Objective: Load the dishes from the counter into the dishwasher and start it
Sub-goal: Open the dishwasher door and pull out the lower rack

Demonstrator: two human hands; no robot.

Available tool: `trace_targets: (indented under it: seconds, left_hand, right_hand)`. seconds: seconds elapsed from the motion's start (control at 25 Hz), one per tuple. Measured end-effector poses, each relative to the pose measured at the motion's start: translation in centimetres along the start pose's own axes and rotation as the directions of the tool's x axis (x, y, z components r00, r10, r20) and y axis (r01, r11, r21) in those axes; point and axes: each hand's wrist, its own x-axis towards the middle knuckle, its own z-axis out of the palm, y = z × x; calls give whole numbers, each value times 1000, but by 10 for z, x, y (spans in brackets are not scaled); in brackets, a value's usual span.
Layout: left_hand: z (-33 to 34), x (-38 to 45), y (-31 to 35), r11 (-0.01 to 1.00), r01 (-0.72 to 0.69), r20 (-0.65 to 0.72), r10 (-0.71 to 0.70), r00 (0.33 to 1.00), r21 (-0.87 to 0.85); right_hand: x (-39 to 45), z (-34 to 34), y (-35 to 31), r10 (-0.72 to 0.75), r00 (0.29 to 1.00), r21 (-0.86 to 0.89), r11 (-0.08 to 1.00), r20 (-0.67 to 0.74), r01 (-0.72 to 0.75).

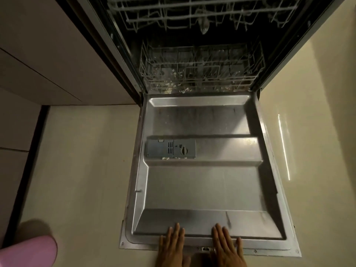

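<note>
On the floor: a dishwasher [200, 74] with its door [202, 189] folded flat, seen from straight above; the door fills the frame from centre to 5 o'clock.
Left hand [172, 245]: at 6 o'clock, flat on the door's near edge, fingers straight and together, gripping nothing; the wrist is cut off by the frame's bottom.
Right hand [226, 246]: just beside the left, toward 5 o'clock, also flat with straight fingers pressed on the door, thumb spread; wrist likewise cut off.
Latch [206, 248]: a small catch on the door's rim, showing between the two hands, partly covered.
Dispenser [171, 148]: grey detergent box with a round knob, on the door's left side near centre.
Lower rack [200, 71]: white wire, at 12 o'clock inside the dark tub; pale flecks lie along its front, too dim to say what they are.
Upper rack [202, 14]: at the very top, cropped by the frame; contents cannot be made out.
Dishes: none can be made out in either rack.
Cabinets [48, 54]: beige fronts at 10 o'clock.
Pink shape [28, 251]: rounded, at 7 o'clock, cut off at the corner; unclear what it is.
</note>
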Motion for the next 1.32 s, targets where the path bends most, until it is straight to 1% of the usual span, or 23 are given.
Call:
trace_targets:
  seconds: [0.08, 0.16, 0.24, 0.28, 0.36, 0.4, 0.44, 0.48, 0.56, 0.64, 0.72, 0.8, 0.84, 0.88, 0.92, 0.96, 1.0, 1.04, 1.08, 1.12, 1.16, 1.24, 1.32]
  left_hand:
    - [20, 18, -12, 1000, 3, -22, -3, 1000, -25]
    - [30, 29, -20, 996, 59, -28, -61, 998, -65]
    - [34, 38, -31, 983, 127, -51, -134, 990, -132]
    - [36, 40, -35, 978, 132, -53, -142, 988, -159]
    - [40, 52, -47, 986, 140, -126, -151, 980, -90]
    - [44, 58, -53, 984, 166, -122, -173, 977, -70]
    - [51, 66, -58, 983, 160, -103, -169, 980, -92]
    - [56, 73, -63, 977, 167, -128, -184, 975, -136]
    - [61, 81, -70, 970, 199, -170, -221, 960, -141]
    - [71, 81, -67, 978, 173, -83, -184, 979, -119]
    - [67, 83, -63, 975, 149, -15, -154, 988, -167]
    - [51, 88, -63, 979, 95, -55, -106, 993, -179]
    - [36, 92, -63, 967, 108, -39, -120, 992, -229]
    - [16, 102, -62, 956, 97, -56, -117, 992, -277]
    - [-16, 117, -58, 962, 70, -126, -106, 986, -264]
    - [-62, 130, -48, 978, 43, -136, -71, 988, -205]
    - [-108, 141, -37, 994, 25, -144, -40, 989, -107]
    - [-142, 158, -29, 998, -60, -240, 60, 969, 8]
    - [-171, 170, -24, 994, -100, -251, 107, 962, 39]
    - [-201, 189, -21, 991, -90, -330, 118, 936, 101]
    - [-235, 210, -19, 985, -74, -416, 133, 899, 155]
    - [-301, 244, -9, 983, -79, -464, 150, 873, 168]
    - [-354, 271, 0, 974, -84, -503, 182, 845, 211]
  right_hand:
    - [7, 26, 7, 22, 998, 14, 1000, 53, -23]
    - [10, 42, 12, 40, 993, 31, 999, 115, -44]
    - [15, 53, 16, 38, 991, 42, 998, 128, -43]
    - [19, 58, 17, 36, 991, 51, 998, 132, -43]
    - [28, 67, 21, 37, 989, 49, 998, 144, -44]
    - [32, 73, 22, 46, 987, 53, 997, 157, -55]
    - [36, 79, 23, 61, 981, 64, 995, 185, -74]
    - [39, 87, 23, 94, 977, 69, 992, 191, -109]
    - [43, 98, 24, 156, 973, 37, 986, 170, -165]
    - [45, 100, 22, 153, 976, 5, 988, 153, -156]
    - [49, 95, 20, 107, 984, 15, 994, 142, -110]
    - [58, 88, 21, 71, 983, 67, 994, 170, -84]
    - [67, 81, 22, 48, 976, 98, 993, 213, -71]
    - [82, 64, 21, 38, 973, 103, 993, 229, -63]
    - [105, 40, 21, 18, 975, 93, 995, 220, -39]
    - [133, 5, 20, -4, 977, 41, 999, 215, -5]
    - [164, -30, 18, -35, 988, 1, 999, 151, 35]
    - [198, -65, 13, -43, 999, -20, 999, 3, 43]
    - [230, -95, 15, -19, 1000, 17, 1000, 20, 19]
    - [261, -125, 15, 5, 1000, 52, 999, -1, -5]
    - [290, -150, 14, 23, 998, 77, 997, -57, -19]
    - [342, -196, 14, 41, 986, 78, 997, -164, -28]
    - [381, -230, 13, 31, 978, 29, 999, -207, -26]
